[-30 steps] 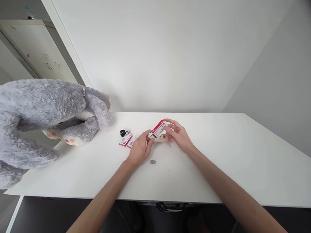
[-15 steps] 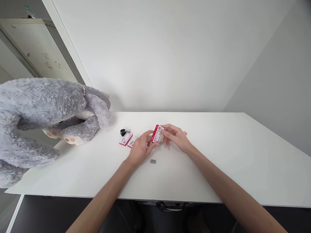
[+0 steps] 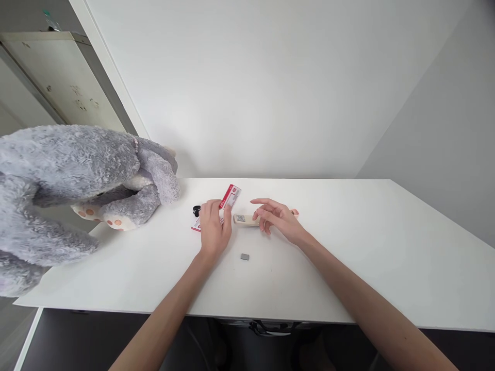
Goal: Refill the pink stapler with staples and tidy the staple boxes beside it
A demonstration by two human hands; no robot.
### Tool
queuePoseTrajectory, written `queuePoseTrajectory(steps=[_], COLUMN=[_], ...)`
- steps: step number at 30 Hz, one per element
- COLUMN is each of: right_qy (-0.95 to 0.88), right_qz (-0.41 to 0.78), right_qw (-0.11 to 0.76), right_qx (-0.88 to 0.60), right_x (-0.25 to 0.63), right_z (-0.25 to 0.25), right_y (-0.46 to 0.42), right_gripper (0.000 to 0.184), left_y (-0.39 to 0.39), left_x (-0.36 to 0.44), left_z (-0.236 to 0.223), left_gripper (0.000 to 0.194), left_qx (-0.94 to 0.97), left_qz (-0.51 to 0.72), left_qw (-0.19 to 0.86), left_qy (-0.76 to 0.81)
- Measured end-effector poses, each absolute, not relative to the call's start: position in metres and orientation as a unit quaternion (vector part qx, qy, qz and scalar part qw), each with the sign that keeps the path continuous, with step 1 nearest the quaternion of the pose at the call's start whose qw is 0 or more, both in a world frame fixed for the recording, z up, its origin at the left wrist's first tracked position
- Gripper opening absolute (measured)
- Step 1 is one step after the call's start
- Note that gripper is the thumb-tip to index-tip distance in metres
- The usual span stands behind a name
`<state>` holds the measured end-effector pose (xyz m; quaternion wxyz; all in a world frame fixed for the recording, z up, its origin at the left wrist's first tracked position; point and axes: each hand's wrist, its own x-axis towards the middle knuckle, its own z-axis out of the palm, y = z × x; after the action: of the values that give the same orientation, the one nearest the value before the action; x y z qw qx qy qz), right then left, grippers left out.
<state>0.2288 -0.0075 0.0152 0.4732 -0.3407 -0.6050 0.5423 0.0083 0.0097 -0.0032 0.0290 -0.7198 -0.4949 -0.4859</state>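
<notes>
My left hand (image 3: pixel 215 226) is closed on a small red-and-white box (image 3: pixel 232 196), held between thumb and fingers with its printed side up. Beneath that hand, partly covered, lies another red-and-white box (image 3: pixel 196 226). A small black object (image 3: pixel 197 211) peeks out beside the fingers. My right hand (image 3: pixel 276 219) has its fingers apart with nothing gripped. It hovers over a long beige object (image 3: pixel 245 220) that bears a square printed code and has a pinkish far end; its middle is hidden by the hand. A small grey block (image 3: pixel 245 256) lies in front of both hands.
The white table (image 3: pixel 348 247) runs along a white wall (image 3: pixel 251 93). A large grey plush toy (image 3: pixel 69 165) occupies the table's left end. Behind it stands a pale cabinet (image 3: pixel 65 77).
My left hand has carried the red-and-white box leftward, over the other boxes. My right hand has let go of it and stays nearly in place, uncovering part of the beige object.
</notes>
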Motion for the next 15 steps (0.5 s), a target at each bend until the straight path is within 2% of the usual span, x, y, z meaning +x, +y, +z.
queuePoseTrajectory(steps=[9, 15], right_qy=[-0.619, -0.677], right_qz=[0.554, 0.548], right_qw=[0.453, 0.356], right_qx=[-0.324, -0.34], right_x=[0.229, 0.229], right_z=[0.012, 0.017], right_y=[-0.005, -0.012], right_gripper=[0.034, 0.029], left_y=[0.018, 0.014], left_x=[0.002, 0.006], left_z=[-0.018, -0.009], left_gripper=[0.031, 0.022], left_qx=[-0.7, -0.742], left_qz=[-0.413, -0.439], left_qw=[0.055, 0.024], left_qy=[-0.58, -0.506])
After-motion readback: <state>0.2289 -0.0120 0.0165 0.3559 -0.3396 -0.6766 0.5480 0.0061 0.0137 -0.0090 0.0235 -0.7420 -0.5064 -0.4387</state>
